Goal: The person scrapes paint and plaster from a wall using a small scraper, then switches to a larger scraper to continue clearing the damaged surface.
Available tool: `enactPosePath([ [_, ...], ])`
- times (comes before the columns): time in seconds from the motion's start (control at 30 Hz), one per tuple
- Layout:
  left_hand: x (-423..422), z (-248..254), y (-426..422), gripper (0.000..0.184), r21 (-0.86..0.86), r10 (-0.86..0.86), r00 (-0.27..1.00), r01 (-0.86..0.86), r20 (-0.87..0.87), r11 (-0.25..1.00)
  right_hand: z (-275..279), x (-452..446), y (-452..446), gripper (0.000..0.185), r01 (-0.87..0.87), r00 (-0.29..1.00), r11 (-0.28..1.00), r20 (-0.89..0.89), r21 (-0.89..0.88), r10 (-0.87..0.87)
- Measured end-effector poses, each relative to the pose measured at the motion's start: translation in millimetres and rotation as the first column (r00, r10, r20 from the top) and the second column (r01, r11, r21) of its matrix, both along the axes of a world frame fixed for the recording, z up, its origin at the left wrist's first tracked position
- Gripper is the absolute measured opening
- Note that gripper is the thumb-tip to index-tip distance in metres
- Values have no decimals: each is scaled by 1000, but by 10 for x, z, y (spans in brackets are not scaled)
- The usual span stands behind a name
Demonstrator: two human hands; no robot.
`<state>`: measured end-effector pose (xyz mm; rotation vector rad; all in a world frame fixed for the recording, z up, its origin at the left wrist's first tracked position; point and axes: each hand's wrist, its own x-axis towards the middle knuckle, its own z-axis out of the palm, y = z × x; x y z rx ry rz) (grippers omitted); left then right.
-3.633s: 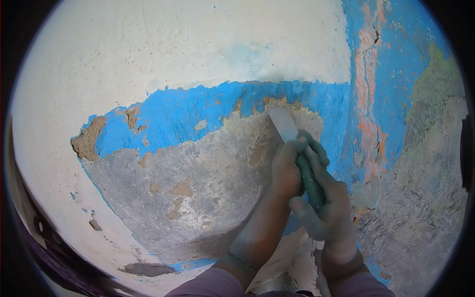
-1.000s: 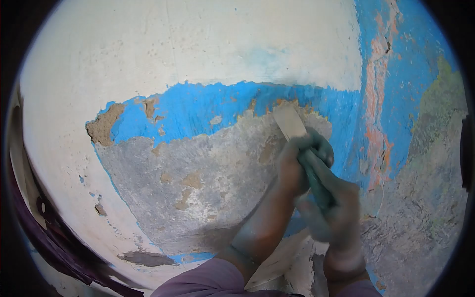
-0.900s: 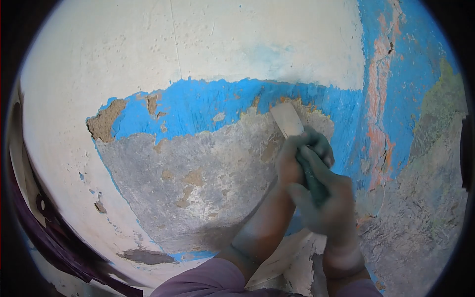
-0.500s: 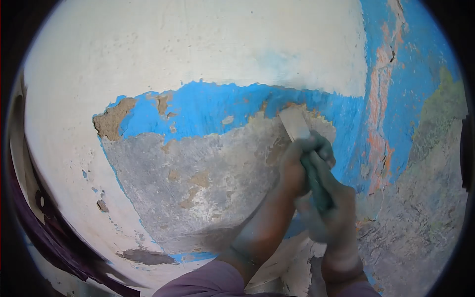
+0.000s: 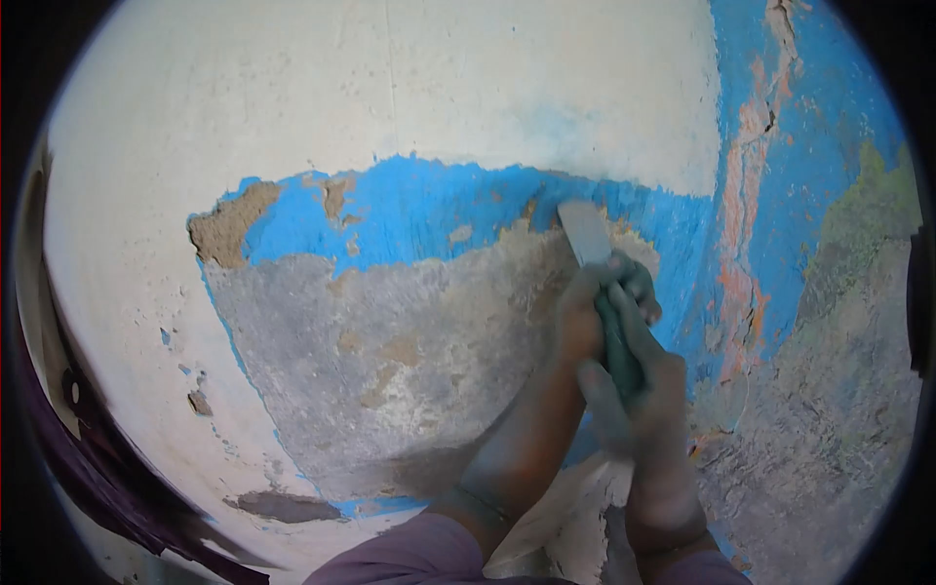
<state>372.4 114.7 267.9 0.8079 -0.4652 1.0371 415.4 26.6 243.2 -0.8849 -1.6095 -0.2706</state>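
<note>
Both my hands are on a scraper (image 5: 583,234) with a flat metal blade and a dark green handle. My left hand (image 5: 591,292) is wrapped round it close to the blade. Lower down, my right hand (image 5: 651,390) grips the handle, its thumb lying along the near side. The blade points up, with its end at the lower part of the blue paint band (image 5: 409,214) on the wall. Below that band lies a bared grey patch (image 5: 390,361). My palms and part of the handle are hidden.
Off-white wall paint (image 5: 390,78) surrounds the band above and at the left. To the right, blue paint (image 5: 819,117) carries a vertical crack, with rough grey plaster (image 5: 809,468) below. Dark purple cloth (image 5: 117,468) hangs at the left edge.
The scraper's blade has moved a little up the wall, onto the edge of the blue paint. My right hand has shifted slightly up and left with the handle.
</note>
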Motion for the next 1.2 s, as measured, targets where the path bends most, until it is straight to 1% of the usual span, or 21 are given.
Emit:
enactPosePath([
  [0.03, -42, -30, -46, 17, 44, -39, 999, 40, -21, 998, 3, 18, -33, 57, -4, 1000, 1000, -1, 4, 4],
  [0.1, -85, -42, -65, 20, 73, 18, 999, -15, -41, 997, 15, 70, -129, 56, -94, 992, 995, 92, 20, 92],
  [0.13, -81, -23, -29, 21, -27, 19, 1000, -20, -14, 999, 1, 37, -47, 56, -91, 992, 996, 91, 9, 90],
  [0.17, -80, -49, -26, 22, -130, 20, 1000, -19, 4, 991, -28, -24, 99, 57, -2, 999, 998, 38, -67, 5],
  [0.2, -87, -93, -51, 22, -135, 13, 1000, -14, -2, 991, -40, -58, 176, 57, 83, 996, 987, -5, -136, -85],
  [0.33, -148, -168, -108, 24, 59, -30, 999, 31, -28, 998, -81, -21, -75, 58, -78, 992, 997, 103, 24, 75],
  [0.4, -145, -172, -77, 24, 111, -80, 996, 83, -29, 990, -121, -41, -60, 58, -16, 998, 999, 68, -36, 18],
  [0.43, -128, -133, -18, 25, -13, -29, 1000, 29, -7, 999, -109, -85, -49, 58, -10, 998, 999, 63, -46, 13],
  [0.47, -116, -114, 9, 26, -133, 24, 1000, -23, 7, 991, -56, -158, -11, 60, 5, 1000, 980, -21, -198, -9],
  [0.5, -119, -110, -12, 26, -125, 20, 1000, -19, 10, 992, 3, -192, 26, 62, 6, 995, 943, -92, -332, -39],
  [0.53, -138, -103, -47, 28, -64, -49, 998, 51, 29, 997, 33, -147, -23, 62, 7, 996, 949, -84, -317, -36],
  [0.6, -184, -145, -117, 29, -12, -108, 993, 108, 40, 994, -2, -44, -192, 58, -52, 986, 999, 158, 10, 50],
  [0.67, -173, -195, -183, 29, -65, -214, 977, 214, 14, 975, -54, -61, -57, 58, 20, 991, 1000, 134, -13, -18],
  [0.73, -160, -180, -60, 29, -88, -171, 985, 174, 31, 981, -116, -78, 20, 58, 107, 989, 993, 108, -47, -102],
  [0.8, -147, -148, -40, 28, -89, -120, 992, 124, 50, 988, -105, -105, 78, 57, 78, 997, 994, 22, -73, -77],
  [0.87, -154, -156, -104, 28, -4, -152, 988, 152, 24, 988, -61, -32, -117, 56, 29, 998, 998, 56, -49, -26],
  [0.93, -111, -196, -45, 28, -51, -173, 984, 175, 32, 983, -60, -29, -106, 56, -14, 995, 999, 94, -44, 18],
  [1.0, -107, -181, 21, 29, -106, -169, 984, 173, 50, 979, -91, -71, 80, 57, 146, 989, 979, 41, -141, -141],
  [1.03, -109, -186, -8, 29, -108, -176, 983, 181, 50, 978, -74, -68, 9, 57, 153, 988, 978, 42, -143, -149],
  [1.13, -128, -139, -105, 29, -37, -211, 977, 211, 18, 977, 9, -66, -130, 59, 43, 998, 987, 46, -157, -36],
  [1.2, -146, -182, -168, 29, -77, -245, 968, 248, 47, 966, -22, -23, -125, 57, 27, 992, 999, 123, -24, -24],
])
